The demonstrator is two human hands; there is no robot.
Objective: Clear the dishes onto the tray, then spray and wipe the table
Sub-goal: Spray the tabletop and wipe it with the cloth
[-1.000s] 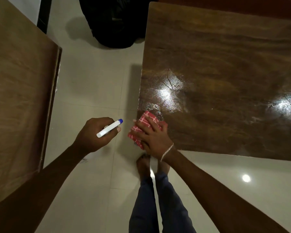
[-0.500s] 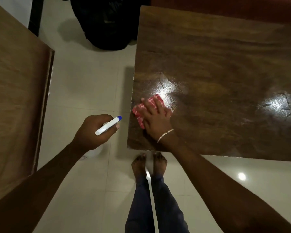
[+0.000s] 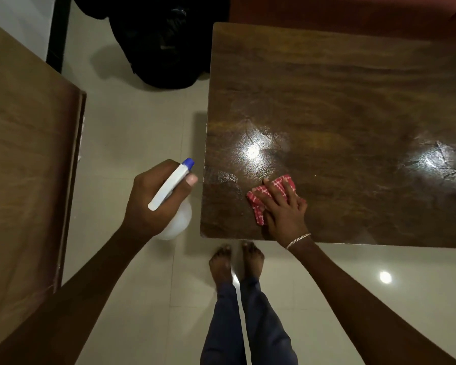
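Observation:
A dark glossy wooden table [image 3: 340,114] fills the upper right. My right hand [image 3: 283,209] lies flat on a folded red and white cloth [image 3: 286,184], pressing it onto the table close to its near left corner. My left hand [image 3: 153,201] hangs over the floor just left of the table and grips a white spray bottle [image 3: 170,189] with a blue nozzle tip pointing up toward the table edge. The bottle's rounded body shows below my fingers. Wet streaks shine on the tabletop near the cloth.
A second lighter wooden surface [image 3: 24,167] runs along the left side. A black bag [image 3: 163,40] sits on the pale tiled floor [image 3: 132,114] beyond the gap. My bare feet [image 3: 234,262] stand at the table's near edge. A reddish-brown surface [image 3: 353,11] borders the table's far side.
My right hand has slid the cloth from the table's near left corner up and then rightward along the near edge. My left hand has stayed beside the table holding the bottle.

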